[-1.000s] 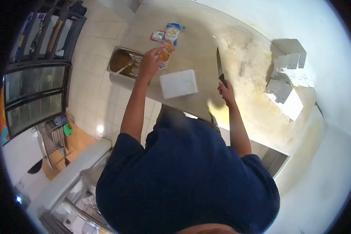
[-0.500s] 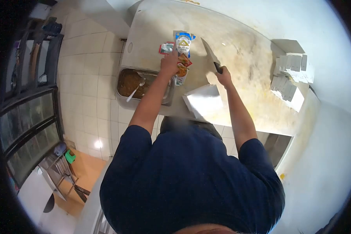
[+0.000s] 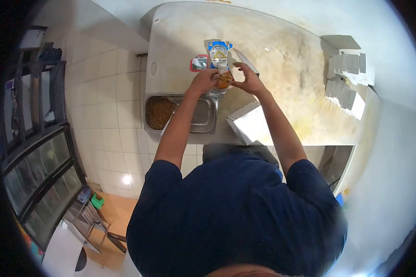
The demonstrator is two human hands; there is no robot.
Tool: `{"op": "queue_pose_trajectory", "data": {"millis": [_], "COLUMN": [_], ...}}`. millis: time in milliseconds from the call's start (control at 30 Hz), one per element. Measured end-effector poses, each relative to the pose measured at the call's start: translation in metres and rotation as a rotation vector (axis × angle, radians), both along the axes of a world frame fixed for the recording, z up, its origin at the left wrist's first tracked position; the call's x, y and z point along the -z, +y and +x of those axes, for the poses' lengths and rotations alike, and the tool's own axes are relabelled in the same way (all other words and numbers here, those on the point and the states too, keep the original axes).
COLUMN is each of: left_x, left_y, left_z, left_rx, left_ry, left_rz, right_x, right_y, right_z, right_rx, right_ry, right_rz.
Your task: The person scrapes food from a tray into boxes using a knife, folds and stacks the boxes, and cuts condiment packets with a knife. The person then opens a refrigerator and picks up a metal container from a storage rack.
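My left hand (image 3: 203, 83) is closed at the left edge of a small orange-brown food packet (image 3: 224, 83). On its other side my right hand (image 3: 250, 81) is curved, thumb and fingers apart, with the thumb tip near the packet's edge. Just beyond the right hand a knife (image 3: 244, 59) lies on the table, its handle hidden. A blue and white pouch (image 3: 219, 53) lies past the packet, and a red-edged sachet (image 3: 199, 63) is left of it.
A steel tray (image 3: 216, 113) with brown food on its left side stands at the table's (image 3: 282, 60) near-left edge. A white box (image 3: 252, 123) sits near the front edge. Several folded white boxes (image 3: 344, 87) stand at the right, by the wall.
My right hand has let go of the knife and come left to the packet. The knife now lies on the table. My left hand has moved slightly lower, and the view has shifted.
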State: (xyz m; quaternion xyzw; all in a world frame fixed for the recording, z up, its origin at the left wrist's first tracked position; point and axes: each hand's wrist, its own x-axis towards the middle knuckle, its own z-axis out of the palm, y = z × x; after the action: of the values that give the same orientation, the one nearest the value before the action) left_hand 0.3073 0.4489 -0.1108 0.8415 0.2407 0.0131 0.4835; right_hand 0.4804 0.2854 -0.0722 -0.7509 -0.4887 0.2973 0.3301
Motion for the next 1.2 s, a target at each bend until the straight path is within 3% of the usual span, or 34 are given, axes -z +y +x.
{"op": "queue_pose_trajectory", "data": {"millis": [67, 167, 267, 367, 467, 567, 667, 700, 800, 933, 1000, 1067, 1200], "left_x": [0.008, 0.01, -0.013, 0.0, -0.011, 0.006, 0.045, 0.017, -0.006, -0.001, -0.004, 0.009, 0.022], "left_y": [0.003, 0.007, 0.008, 0.007, 0.01, 0.031, 0.044, 0.047, 0.046, 0.041, 0.036, 0.032, 0.027], "left_z": [0.0, 0.006, 0.008, 0.008, 0.005, 0.006, -0.004, -0.001, 0.013, 0.02, 0.015, 0.006, -0.003], "left_rx": [0.0, 0.029, 0.029, -0.072, -0.158, -0.406, -0.514, -0.445, -0.383, -0.43, -0.461, -0.519, -0.539], "left_ry": [-0.118, -0.038, -0.074, -0.103, -0.181, -0.206, 0.088, 0.241, 0.395, 0.343, 0.307, 0.106, -0.14], "left_rz": [0.013, -0.129, -0.13, -0.109, -0.154, 0.049, 0.524, 0.366, 0.339, 0.326, 0.351, 0.361, 0.317], "right_x": [0.002, 0.013, 0.01, 0.025, 0.032, 0.039, 0.037, 0.037, 0.045, 0.042, 0.04, 0.043, 0.04], "right_y": [0.014, 0.02, 0.028, 0.026, 0.028, 0.026, 0.034, 0.041, 0.055, 0.067, 0.067, 0.063, 0.058], "right_z": [-0.011, -0.023, -0.028, -0.03, -0.028, -0.02, -0.015, -0.011, -0.008, -0.003, -0.001, -0.001, -0.001], "right_rx": [-0.049, 0.01, 0.136, 0.187, 0.202, 0.194, 0.288, 0.316, 0.437, 0.413, 0.428, 0.47, 0.498], "right_ry": [-0.063, 0.089, 0.204, 0.289, 0.304, 0.256, 0.333, 0.353, 0.399, 0.561, 0.466, 0.365, 0.456], "right_rz": [-0.036, 0.051, -0.081, 0.013, -0.069, 0.051, 0.035, -0.062, 0.103, 0.116, 0.098, 0.074, 0.09]}}
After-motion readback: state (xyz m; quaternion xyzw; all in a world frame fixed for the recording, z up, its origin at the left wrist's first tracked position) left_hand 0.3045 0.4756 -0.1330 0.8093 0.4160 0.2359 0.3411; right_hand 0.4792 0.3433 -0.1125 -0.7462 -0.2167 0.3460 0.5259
